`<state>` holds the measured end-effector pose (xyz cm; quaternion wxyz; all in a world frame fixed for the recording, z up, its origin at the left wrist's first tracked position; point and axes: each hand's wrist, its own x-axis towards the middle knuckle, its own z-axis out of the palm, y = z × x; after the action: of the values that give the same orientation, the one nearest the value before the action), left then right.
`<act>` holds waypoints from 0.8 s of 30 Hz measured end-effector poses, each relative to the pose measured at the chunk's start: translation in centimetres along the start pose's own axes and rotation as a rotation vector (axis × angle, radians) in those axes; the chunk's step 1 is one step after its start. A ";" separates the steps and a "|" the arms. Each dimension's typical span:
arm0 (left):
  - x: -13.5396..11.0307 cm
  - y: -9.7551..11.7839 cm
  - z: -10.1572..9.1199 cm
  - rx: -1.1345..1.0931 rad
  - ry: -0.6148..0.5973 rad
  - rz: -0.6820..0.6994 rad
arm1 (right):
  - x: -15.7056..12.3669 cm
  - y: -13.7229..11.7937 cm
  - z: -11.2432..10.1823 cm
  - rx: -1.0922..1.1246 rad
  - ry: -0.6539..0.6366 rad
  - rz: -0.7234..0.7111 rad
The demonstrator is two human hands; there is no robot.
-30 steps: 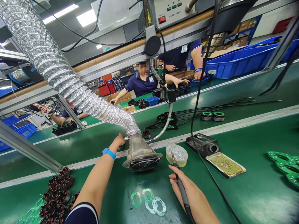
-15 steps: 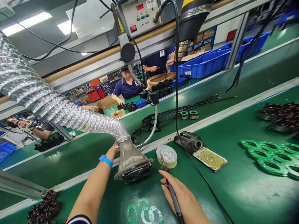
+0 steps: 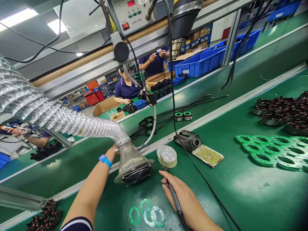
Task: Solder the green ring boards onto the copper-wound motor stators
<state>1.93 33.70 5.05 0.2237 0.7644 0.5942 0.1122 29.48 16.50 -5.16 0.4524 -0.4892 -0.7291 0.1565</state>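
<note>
My left hand (image 3: pixel 112 150) reaches forward and grips the neck of the metal fume hood (image 3: pixel 132 162) at the end of the silver flexible duct (image 3: pixel 60 118); its fingers are mostly hidden behind the hood. My right hand (image 3: pixel 185 199) is closed round a black soldering iron (image 3: pixel 171 189), tip pointing up toward a round tin of solder wire (image 3: pixel 167 156). Three green ring boards (image 3: pixel 146 215) lie on the green mat just in front of me, between my arms.
A black iron stand with a yellow sponge (image 3: pixel 199 148) sits right of the tin. Green ring panels (image 3: pixel 269 150) and dark copper coils (image 3: pixel 281 112) lie at the right; more coils (image 3: pixel 43 219) at lower left. Other workers sit across the belts.
My view has swung right and down, revealing the coils and green panels at right. My left hand stays on the hood neck and my right hand keeps the iron.
</note>
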 end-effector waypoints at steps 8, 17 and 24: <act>-3.2 -0.8 -0.9 0.176 0.000 -0.159 | 1.0 -1.0 -1.6 0.054 -0.006 0.021; -17.2 -0.6 -3.1 0.199 -0.122 -0.103 | 0.5 -1.1 -1.1 0.080 -0.029 0.027; -28.5 1.6 3.0 0.267 -0.289 -0.025 | 0.0 -1.8 -2.1 0.061 0.006 0.105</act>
<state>-3.05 5.46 5.87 0.2048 0.7881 0.5747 -0.0814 30.18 15.19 -2.84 0.4606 -0.5132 -0.6957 0.2009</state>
